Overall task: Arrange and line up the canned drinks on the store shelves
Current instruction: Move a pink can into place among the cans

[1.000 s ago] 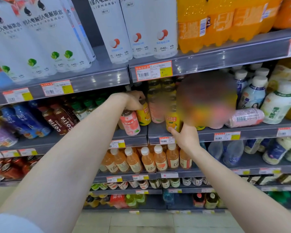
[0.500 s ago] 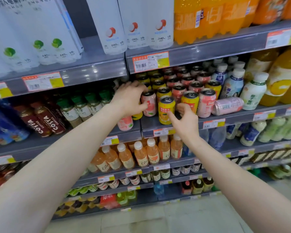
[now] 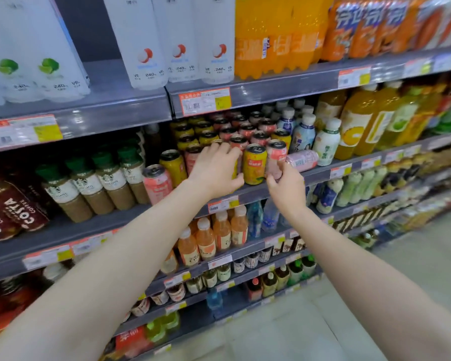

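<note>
Standing in rows on the grey shelf (image 3: pixel 320 175), the canned drinks fill the middle section, yellow cans to the left and pink cans to the right. At the front edge a yellow can (image 3: pixel 255 164) is flanked by both hands. The left hand (image 3: pixel 215 170) is curled around a can that is almost wholly hidden behind its fingers, just left of the yellow one; the grip is closed on that hidden can. The right hand (image 3: pixel 287 187) is placed at the lower part of a pink can (image 3: pixel 276 158), thumb and fingers touching its side, though whether the grip is fully closed cannot be told. A pink can on its side (image 3: pixel 301 160) is seen just right of it. Further left, another yellow can (image 3: pixel 173 166) and another pink can (image 3: pixel 157 181) are set apart on the neighbouring shelf section, beside coffee bottles (image 3: pixel 99 183). White milk-drink bottles (image 3: pixel 326 142) are ranged to the right.
</note>
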Action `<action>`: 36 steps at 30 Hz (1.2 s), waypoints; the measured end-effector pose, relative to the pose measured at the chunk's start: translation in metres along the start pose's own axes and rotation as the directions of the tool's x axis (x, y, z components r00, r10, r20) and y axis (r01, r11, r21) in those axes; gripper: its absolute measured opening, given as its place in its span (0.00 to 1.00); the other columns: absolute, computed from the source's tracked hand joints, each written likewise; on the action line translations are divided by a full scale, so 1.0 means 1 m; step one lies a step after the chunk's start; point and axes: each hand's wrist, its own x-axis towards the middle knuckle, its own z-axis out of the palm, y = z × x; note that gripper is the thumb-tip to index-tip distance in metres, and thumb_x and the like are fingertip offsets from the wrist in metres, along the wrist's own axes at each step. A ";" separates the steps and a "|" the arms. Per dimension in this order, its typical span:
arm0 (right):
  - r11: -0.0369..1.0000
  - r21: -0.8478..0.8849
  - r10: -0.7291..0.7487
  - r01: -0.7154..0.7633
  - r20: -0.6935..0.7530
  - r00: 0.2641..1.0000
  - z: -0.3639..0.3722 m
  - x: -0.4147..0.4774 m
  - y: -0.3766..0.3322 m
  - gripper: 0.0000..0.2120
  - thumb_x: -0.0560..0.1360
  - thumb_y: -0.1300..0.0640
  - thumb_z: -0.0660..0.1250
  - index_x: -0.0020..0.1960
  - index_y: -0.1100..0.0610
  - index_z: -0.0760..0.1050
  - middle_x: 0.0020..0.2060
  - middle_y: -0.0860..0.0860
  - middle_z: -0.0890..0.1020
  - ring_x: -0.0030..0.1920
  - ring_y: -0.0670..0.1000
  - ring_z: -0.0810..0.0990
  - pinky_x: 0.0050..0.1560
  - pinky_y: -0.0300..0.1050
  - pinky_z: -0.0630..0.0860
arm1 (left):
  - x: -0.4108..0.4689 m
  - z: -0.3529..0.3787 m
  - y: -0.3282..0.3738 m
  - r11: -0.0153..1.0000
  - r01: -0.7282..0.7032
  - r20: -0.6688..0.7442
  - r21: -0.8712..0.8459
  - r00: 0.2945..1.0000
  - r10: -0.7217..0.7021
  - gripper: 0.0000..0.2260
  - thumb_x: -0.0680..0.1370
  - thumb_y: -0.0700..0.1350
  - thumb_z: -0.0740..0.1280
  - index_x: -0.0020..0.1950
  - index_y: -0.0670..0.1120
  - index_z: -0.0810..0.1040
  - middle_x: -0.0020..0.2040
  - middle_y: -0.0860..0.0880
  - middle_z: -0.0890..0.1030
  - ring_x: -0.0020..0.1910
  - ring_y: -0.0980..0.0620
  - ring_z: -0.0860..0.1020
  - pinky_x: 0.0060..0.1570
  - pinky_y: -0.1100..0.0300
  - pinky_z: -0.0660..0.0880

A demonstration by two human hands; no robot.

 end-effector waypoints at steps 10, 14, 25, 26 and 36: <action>0.985 -0.152 0.091 -0.086 0.025 0.996 -0.033 0.042 0.052 0.24 0.80 0.47 0.66 0.69 0.61 0.72 0.61 0.60 0.78 0.60 0.62 0.78 0.50 0.53 0.76 | 0.023 0.024 0.055 1.000 -0.015 -0.005 -0.008 1.000 0.015 0.22 0.77 0.59 0.65 0.65 0.46 0.75 0.60 0.44 0.78 0.58 0.41 0.75 0.57 0.48 0.71; 0.983 -0.116 0.148 -0.142 0.040 0.988 -0.041 0.068 0.078 0.25 0.78 0.52 0.67 0.71 0.61 0.70 0.60 0.61 0.79 0.61 0.63 0.78 0.53 0.54 0.76 | 0.044 0.039 0.077 1.000 0.008 -0.012 0.009 1.000 -0.008 0.23 0.76 0.58 0.65 0.65 0.46 0.76 0.58 0.44 0.79 0.56 0.41 0.76 0.55 0.48 0.72; 0.998 0.054 -0.025 0.021 0.088 0.996 -0.056 0.112 0.144 0.10 0.76 0.49 0.69 0.49 0.55 0.75 0.43 0.53 0.81 0.44 0.56 0.80 0.39 0.46 0.71 | 0.121 0.063 0.168 0.995 0.089 -0.024 0.044 0.996 -0.088 0.21 0.74 0.57 0.64 0.60 0.44 0.78 0.55 0.43 0.80 0.55 0.39 0.77 0.55 0.44 0.74; 0.998 0.060 -0.038 0.032 0.102 0.994 -0.057 0.113 0.148 0.10 0.76 0.47 0.69 0.50 0.54 0.75 0.43 0.52 0.81 0.43 0.56 0.80 0.39 0.48 0.74 | 0.126 0.068 0.174 0.992 0.113 -0.005 0.051 0.994 -0.113 0.21 0.74 0.56 0.67 0.62 0.45 0.77 0.56 0.43 0.79 0.56 0.39 0.76 0.55 0.45 0.73; 0.977 0.202 -0.117 0.075 0.205 0.972 -0.076 0.129 0.167 0.15 0.77 0.55 0.68 0.62 0.56 0.77 0.52 0.55 0.84 0.51 0.57 0.81 0.46 0.46 0.75 | 0.166 0.094 0.210 0.971 0.234 0.095 0.059 0.966 -0.239 0.25 0.76 0.53 0.68 0.70 0.45 0.73 0.63 0.44 0.78 0.62 0.41 0.75 0.57 0.49 0.71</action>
